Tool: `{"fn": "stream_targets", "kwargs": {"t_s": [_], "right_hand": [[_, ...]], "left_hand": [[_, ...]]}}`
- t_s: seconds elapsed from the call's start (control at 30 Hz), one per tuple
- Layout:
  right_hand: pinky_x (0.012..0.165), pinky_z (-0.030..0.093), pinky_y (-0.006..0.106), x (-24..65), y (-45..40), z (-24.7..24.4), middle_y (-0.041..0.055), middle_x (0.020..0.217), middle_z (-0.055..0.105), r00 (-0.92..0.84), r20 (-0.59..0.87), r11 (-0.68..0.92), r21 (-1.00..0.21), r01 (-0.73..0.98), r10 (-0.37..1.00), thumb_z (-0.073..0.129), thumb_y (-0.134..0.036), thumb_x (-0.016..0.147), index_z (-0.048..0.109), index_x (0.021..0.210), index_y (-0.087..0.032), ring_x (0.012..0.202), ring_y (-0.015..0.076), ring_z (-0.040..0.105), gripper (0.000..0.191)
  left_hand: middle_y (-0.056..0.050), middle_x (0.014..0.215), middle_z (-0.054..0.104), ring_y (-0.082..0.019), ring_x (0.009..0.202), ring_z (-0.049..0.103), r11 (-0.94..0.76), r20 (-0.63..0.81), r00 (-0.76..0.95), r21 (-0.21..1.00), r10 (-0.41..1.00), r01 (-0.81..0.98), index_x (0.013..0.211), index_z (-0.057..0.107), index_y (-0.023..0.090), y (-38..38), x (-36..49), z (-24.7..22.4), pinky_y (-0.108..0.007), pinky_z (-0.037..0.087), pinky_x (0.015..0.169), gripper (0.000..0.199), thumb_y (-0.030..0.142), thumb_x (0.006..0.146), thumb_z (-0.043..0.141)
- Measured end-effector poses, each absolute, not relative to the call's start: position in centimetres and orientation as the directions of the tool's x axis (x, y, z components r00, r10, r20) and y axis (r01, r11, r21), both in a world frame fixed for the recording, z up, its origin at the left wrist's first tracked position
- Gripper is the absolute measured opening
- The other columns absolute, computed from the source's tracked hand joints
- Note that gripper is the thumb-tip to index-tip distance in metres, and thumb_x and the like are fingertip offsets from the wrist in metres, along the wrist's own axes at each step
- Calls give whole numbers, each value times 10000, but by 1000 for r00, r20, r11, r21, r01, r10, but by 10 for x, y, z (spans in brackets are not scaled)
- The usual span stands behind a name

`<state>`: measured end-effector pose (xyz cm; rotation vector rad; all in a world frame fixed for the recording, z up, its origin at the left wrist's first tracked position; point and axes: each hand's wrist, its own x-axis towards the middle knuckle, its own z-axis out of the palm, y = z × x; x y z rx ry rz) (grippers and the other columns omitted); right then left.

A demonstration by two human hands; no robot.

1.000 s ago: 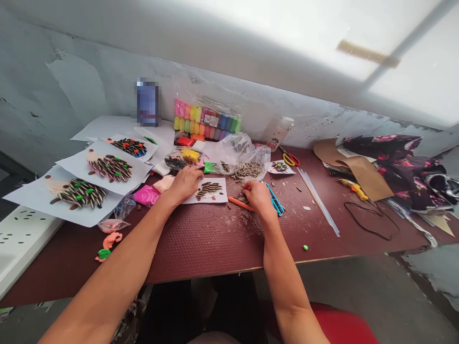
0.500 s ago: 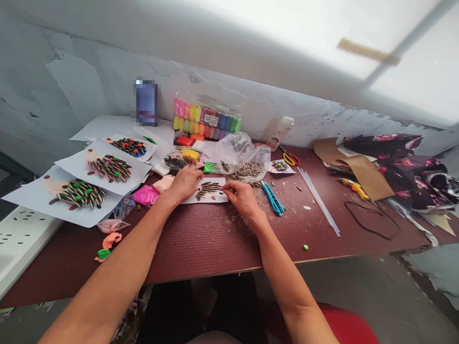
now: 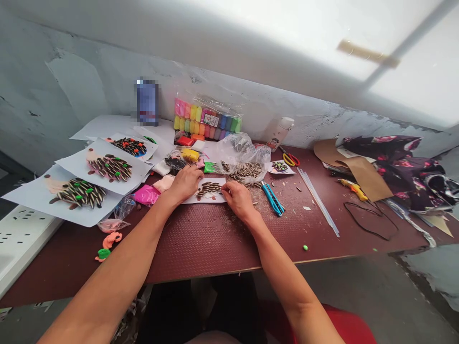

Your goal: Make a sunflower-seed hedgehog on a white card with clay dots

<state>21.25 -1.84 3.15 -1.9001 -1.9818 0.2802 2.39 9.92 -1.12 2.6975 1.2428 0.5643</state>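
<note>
My left hand [image 3: 184, 185] rests flat at the left end of a small white card [image 3: 217, 196], its fingers on the paper. Rows of dark striped sunflower seeds [image 3: 208, 189] form an oval on the card. My right hand [image 3: 239, 199] sits at the card's right end, with fingertips pinched close to the seeds. Whether a seed lies between them is hidden. Just beyond it, a clear plastic bag of seeds [image 3: 245, 169] lies open, with loose seeds and shell bits spilling onto the table.
Several finished seed-and-clay hedgehog pictures on paper [image 3: 81, 193] lie to the left, near pink clay [image 3: 146, 195]. Blue-handled cutters [image 3: 272, 198] lie to the right, beyond them clear rods [image 3: 317, 200] and a yellow-handled tool [image 3: 353, 189]. A packet of coloured clay [image 3: 206, 119] stands against the wall.
My right hand has shifted left, closer to the seeds on the card, and its fingers have drawn together. My left hand has stayed in place.
</note>
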Motion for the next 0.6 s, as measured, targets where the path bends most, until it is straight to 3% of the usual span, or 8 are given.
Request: {"fn": "stream_targets", "kwargs": {"t_s": [0.6], "right_hand": [[734,358,238,213,-17,24,40,935,691,-41,164,100,-372,923,986,575,-190,962,685,901,-207,850,161,597,127]], "left_hand": [[-118,1016,710,-271,972,618,-662,288,598,277,749,696,975,760,173,101,24,-13,-404,495,918,288,142,882,489]]}}
